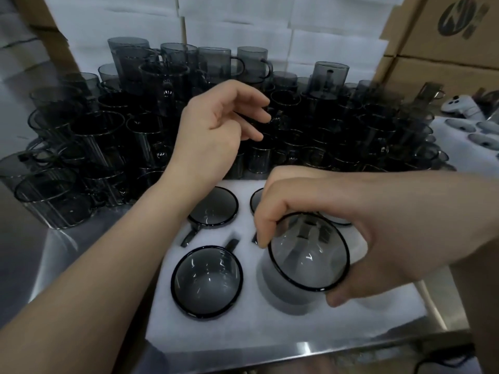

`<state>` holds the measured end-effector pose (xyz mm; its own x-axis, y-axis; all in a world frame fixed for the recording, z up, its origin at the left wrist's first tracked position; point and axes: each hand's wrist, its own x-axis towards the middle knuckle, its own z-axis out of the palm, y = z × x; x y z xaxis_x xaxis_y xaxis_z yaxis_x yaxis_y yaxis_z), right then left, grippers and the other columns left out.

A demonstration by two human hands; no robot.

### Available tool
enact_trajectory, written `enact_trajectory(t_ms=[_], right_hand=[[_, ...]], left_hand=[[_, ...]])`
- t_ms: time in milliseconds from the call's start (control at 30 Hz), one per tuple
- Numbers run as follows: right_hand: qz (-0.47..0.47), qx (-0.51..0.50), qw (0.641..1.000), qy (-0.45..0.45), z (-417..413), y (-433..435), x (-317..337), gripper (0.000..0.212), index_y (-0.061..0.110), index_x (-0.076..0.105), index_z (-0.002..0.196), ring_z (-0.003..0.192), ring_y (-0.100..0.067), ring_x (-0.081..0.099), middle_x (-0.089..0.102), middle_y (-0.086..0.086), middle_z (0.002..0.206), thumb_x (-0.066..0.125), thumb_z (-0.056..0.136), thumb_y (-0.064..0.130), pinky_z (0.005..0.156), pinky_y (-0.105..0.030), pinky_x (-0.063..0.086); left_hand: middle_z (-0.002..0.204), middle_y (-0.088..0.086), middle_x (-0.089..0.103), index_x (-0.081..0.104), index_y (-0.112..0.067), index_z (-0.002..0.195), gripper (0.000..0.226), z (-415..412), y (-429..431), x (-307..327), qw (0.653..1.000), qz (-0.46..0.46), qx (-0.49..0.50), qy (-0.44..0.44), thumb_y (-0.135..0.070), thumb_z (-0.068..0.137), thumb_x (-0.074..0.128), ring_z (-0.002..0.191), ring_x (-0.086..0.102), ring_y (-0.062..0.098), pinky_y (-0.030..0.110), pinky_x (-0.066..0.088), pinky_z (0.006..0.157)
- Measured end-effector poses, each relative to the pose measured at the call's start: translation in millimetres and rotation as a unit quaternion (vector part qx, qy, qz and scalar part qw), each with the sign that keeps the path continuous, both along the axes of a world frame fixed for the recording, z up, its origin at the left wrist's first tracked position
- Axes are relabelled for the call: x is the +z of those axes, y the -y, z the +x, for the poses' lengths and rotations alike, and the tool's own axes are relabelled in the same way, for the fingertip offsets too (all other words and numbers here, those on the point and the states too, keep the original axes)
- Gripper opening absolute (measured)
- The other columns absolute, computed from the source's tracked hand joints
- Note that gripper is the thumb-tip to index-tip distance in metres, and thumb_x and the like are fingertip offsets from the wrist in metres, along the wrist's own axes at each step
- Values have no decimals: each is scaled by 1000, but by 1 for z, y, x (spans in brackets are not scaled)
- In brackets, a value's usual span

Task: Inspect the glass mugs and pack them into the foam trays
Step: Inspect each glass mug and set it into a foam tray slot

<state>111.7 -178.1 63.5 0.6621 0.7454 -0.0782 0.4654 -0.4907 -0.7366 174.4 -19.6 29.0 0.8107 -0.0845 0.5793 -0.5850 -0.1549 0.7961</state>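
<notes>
**Q:** Where is the mug?
**A:** The mug (307, 255) is tilted over the front right pocket of the foam tray (270, 325). The right hand (324, 211) grips its rim from above, with the thumb on the near side and the fingers on the far side.

**Q:** And the left hand?
**A:** The left hand (213, 130) reaches over the loose mugs (108, 136) with its fingers loosely curled. Whether it holds one cannot be told.

**Q:** What about edges and room?
**A:** A packed mug (206, 282) sits just beside the first, on its left. The loose mugs crowd the tray's far edge. The tray's near edge lies close to the table edge (310, 349).

No legible text; carton logo (463, 18) blurred
</notes>
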Motion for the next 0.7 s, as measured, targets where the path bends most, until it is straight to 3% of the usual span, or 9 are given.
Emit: enact_trajectory(t_ms=[100, 133, 167, 233, 400, 500, 600, 633, 700], right_hand=[[-42, 34, 998, 21, -4, -4, -5, 29, 44, 63, 88, 93, -13, 65, 61, 1, 84, 69, 83, 16, 69, -18, 46], [-36, 37, 998, 28, 1, -7, -7, 29, 10, 51, 61, 89, -12, 65, 61, 4, 83, 69, 83, 17, 70, -20, 47], [-3, 34, 998, 55, -3, -7, -7, 18, 28, 71, 65, 84, -11, 63, 61, 1, 83, 69, 82, 22, 72, -24, 49], [52, 15, 996, 77, -15, -3, -9, 13, 19, 70, 72, 78, -11, 60, 59, 0, 80, 63, 80, 27, 74, -25, 49], [2, 43, 995, 86, -36, 4, 2, 36, 26, 62, 89, 92, 10, 47, 49, 6, 96, 52, 65, 51, 78, -3, 33], [-156, 14, 986, 48, -24, -3, -1, 33, 46, 50, 83, 113, -2, 39, 43, 26, 112, 63, 52, 42, 94, -18, 35], [-162, -11, 987, 7, -11, -14, -10, 21, 43, 56, 75, 113, -13, 51, 56, 19, 92, 74, 82, 39, 102, -34, 44], [-159, -21, 986, 40, -6, -12, -11, 9, 44, 58, 84, 118, -11, 49, 56, 19, 98, 63, 86, 50, 102, -29, 43], [-122, -44, 982, 136, -13, -10, -2, 44, 47, 50, 116, 121, 5, 33, 45, 25, 120, 42, 82, 74, 102, -12, 27]], left_hand=[[86, 6, 71, 65, -18, 94, 56, 2, 0, -1, 1000, 13, -3, 2, 15, 66, 30, 72, 69, 23, 38, 58, 76], [86, 7, 71, 65, -16, 94, 56, 2, 0, -1, 1000, 15, -5, 3, 16, 65, 30, 72, 69, 23, 36, 58, 75], [85, 7, 71, 65, -15, 95, 57, 2, 0, -1, 1000, 16, -6, 4, 17, 65, 29, 71, 69, 23, 35, 58, 74], [84, 9, 71, 66, -13, 95, 56, 2, 0, -2, 1000, 18, -7, 7, 18, 65, 29, 70, 69, 24, 32, 58, 73], [82, 12, 70, 66, -12, 96, 58, 1, 1, 0, 1000, 19, -11, 6, 20, 65, 28, 70, 68, 27, 32, 58, 73], [81, 12, 70, 66, -11, 94, 56, 1, 1, -1, 1000, 17, -16, 0, 17, 65, 29, 70, 68, 27, 34, 58, 74], [80, 11, 70, 66, -13, 92, 55, 1, 1, -1, 1000, 15, -15, -2, 17, 65, 29, 69, 68, 27, 35, 58, 73], [79, 10, 71, 66, -13, 91, 55, 0, 2, 0, 1000, 11, -14, -1, 17, 64, 29, 69, 68, 27, 35, 58, 73], [77, 9, 71, 66, -15, 89, 54, 0, 2, 0, 1000, -9, -10, -4, 16, 64, 29, 68, 68, 26, 35, 58, 71]])
